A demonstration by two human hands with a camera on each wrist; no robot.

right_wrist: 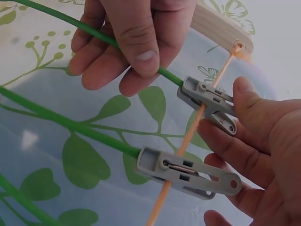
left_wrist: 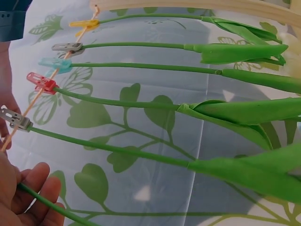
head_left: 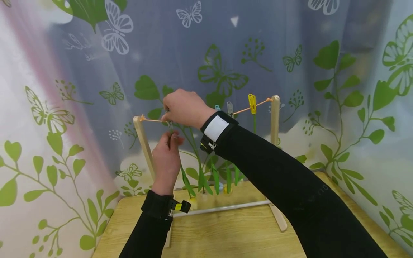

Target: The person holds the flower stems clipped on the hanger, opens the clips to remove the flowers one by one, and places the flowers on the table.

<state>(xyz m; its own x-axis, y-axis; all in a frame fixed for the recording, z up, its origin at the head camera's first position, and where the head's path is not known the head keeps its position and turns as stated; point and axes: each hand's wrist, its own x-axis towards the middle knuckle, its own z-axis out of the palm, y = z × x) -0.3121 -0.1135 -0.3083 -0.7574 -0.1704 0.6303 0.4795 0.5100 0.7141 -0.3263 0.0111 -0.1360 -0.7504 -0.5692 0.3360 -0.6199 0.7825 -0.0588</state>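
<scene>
Between thumb and fingers, my left hand (head_left: 167,157) pinches a green artificial flower stem (right_wrist: 91,33). That stem's end sits at the jaws of a grey clothespin (right_wrist: 207,96) on the orange string (right_wrist: 190,132). My right hand (head_left: 188,107) has its thumb and finger at the two handles of this clothespin, from the string's other side. Beside it, a second grey clothespin (right_wrist: 183,172) clips another stem to the string. In the left wrist view, red (left_wrist: 41,83), teal (left_wrist: 55,65), grey (left_wrist: 67,47) and yellow (left_wrist: 84,23) clothespins each hold a leafy stem.
The string runs between two wooden posts, left (head_left: 144,143) and right (head_left: 275,120), standing on a wooden table (head_left: 222,233). A white rod (head_left: 222,208) joins them low down. Flower heads (head_left: 193,202) hang near the tabletop. A patterned curtain (head_left: 258,32) surrounds everything.
</scene>
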